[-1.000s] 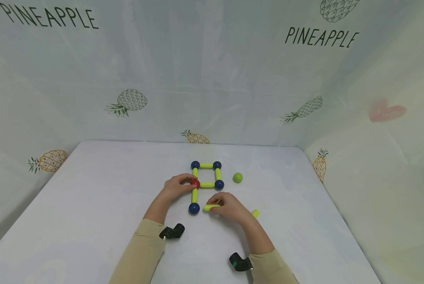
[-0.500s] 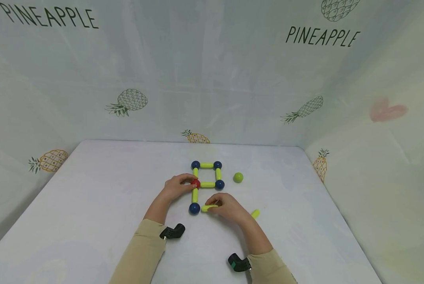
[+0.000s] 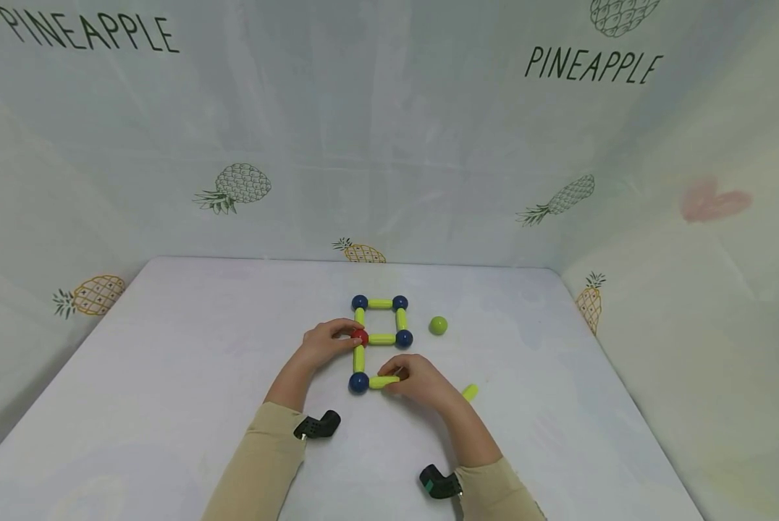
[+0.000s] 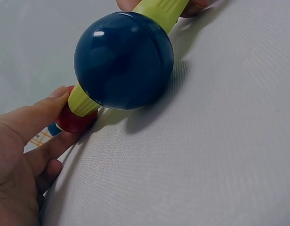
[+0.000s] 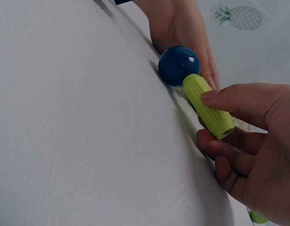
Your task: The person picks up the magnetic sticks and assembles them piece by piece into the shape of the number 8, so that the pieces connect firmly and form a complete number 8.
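Observation:
My left hand [image 3: 326,343] grips a red ball [image 3: 360,337] between thumb and fingers. That ball joins yellow-green rods in a flat frame with blue balls at the other corners. From it a rod [image 3: 359,359] runs toward me to the nearest blue ball [image 3: 358,383]. My right hand [image 3: 420,379] pinches another yellow-green rod [image 3: 383,382], whose left end meets that blue ball. In the right wrist view the thumb lies along the ribbed rod [image 5: 208,107], its tip against the blue ball [image 5: 179,66]. The left wrist view has the blue ball [image 4: 124,60] large in front, the red ball [image 4: 76,117] behind it.
A loose green ball [image 3: 438,325] lies right of the square frame. Another yellow-green rod [image 3: 470,392] lies beside my right wrist, partly hidden by it. The white table [image 3: 233,304] ends at a pineapple-print cloth [image 3: 389,130] behind.
My right hand has moved slightly left with its rod, closing the gap to the nearest blue ball; they now meet. My left hand stays on the red ball.

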Demonstrator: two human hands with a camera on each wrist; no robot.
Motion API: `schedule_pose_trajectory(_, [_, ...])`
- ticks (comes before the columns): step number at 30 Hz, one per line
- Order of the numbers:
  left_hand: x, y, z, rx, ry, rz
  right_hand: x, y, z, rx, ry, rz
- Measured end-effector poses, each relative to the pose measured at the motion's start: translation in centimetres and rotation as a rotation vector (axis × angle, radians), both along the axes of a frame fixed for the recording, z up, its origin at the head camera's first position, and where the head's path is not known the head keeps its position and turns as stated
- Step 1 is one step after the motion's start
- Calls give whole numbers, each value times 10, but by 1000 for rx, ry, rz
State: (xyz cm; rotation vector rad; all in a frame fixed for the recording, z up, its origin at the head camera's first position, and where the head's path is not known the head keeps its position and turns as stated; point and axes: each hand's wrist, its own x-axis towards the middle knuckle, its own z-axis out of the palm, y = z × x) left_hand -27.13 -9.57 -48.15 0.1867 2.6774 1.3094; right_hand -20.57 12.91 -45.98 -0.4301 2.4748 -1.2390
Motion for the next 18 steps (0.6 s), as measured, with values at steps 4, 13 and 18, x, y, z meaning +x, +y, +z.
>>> schedule_pose_trajectory(4, [0,0,0,5,-4,-2,0,1,1,0,4,1])
schedule_pose_trajectory(13, [2,0,2,20,-42,13,1,1,3,-4,-2,-2])
schedule_pose_trajectory(18, [3,0,3,-2,-36,2,1,1,3,-8,-4,-1])
